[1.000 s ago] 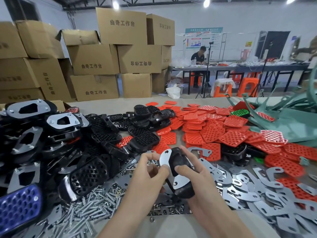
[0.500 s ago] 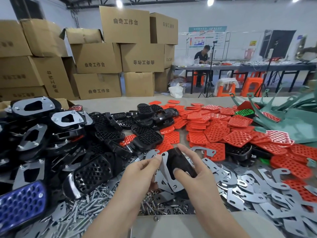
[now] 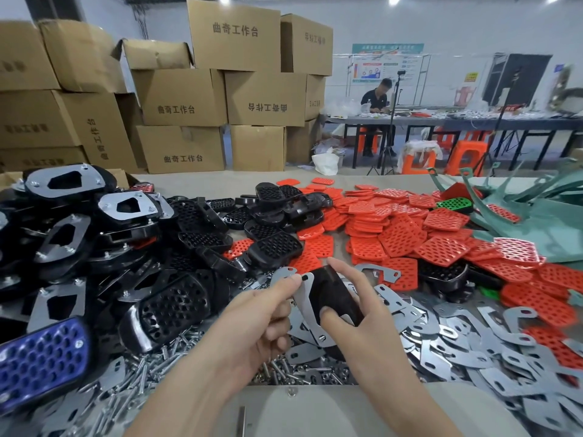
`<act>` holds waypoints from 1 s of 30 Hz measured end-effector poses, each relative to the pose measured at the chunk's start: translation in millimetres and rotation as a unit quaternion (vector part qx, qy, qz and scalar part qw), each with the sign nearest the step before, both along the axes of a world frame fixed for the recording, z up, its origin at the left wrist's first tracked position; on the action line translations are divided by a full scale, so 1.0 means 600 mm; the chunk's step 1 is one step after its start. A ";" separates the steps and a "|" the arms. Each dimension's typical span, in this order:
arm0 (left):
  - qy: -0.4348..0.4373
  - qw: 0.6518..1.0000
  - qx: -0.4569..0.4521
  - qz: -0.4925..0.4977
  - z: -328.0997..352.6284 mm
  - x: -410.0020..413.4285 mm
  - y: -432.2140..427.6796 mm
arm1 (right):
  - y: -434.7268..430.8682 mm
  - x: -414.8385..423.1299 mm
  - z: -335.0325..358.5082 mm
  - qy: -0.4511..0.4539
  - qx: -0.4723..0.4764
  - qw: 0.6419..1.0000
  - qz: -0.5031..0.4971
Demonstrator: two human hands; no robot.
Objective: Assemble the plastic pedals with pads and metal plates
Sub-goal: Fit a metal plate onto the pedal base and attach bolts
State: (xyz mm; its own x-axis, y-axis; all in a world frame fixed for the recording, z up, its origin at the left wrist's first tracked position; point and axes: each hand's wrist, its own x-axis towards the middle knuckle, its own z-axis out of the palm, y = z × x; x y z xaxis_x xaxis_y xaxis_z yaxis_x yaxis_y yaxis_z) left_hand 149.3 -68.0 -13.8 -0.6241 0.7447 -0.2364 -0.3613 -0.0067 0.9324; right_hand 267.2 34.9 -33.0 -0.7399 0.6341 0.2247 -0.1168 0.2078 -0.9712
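Both hands (image 3: pixel 252 323) on pedal (image 3: pixel 331 294) w/ plate (image 3: pixel 303 299)

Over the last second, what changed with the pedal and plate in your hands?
The right hand tipped the black pedal up, its far end now higher under the index finger. The left hand slid to pinch the metal plate by its upper end. Both hands keep their hold; the red pads behind lie as before.

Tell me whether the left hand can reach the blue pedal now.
Probably, once freed: the blue pedal lies uncovered at near left, but the left hand pinches the metal plate on the black pedal.
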 end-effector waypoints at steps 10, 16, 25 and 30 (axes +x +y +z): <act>-0.038 0.998 0.034 0.020 -0.009 0.013 0.010 | 0.002 -0.009 -0.008 0.008 -0.043 0.999 -0.028; -0.023 0.999 0.036 0.025 -0.026 0.018 0.020 | 0.010 -0.009 -0.019 0.007 -0.087 0.995 -0.044; -0.184 0.980 0.075 -0.027 -0.011 0.009 0.011 | 0.012 -0.007 -0.021 0.025 -0.089 0.995 -0.031; -0.099 0.994 0.053 0.016 -0.015 0.015 0.014 | 0.013 -0.005 -0.018 0.026 -0.110 0.993 -0.027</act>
State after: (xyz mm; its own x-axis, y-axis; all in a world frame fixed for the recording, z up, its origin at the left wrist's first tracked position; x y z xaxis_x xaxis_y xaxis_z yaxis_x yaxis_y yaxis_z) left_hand 158.4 -59.6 -22.6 -0.5971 0.7523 -0.2784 -0.5348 -0.1147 0.8371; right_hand 264.4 42.4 -44.0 -0.6940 0.7108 0.1144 -0.1630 -0.0004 -0.9866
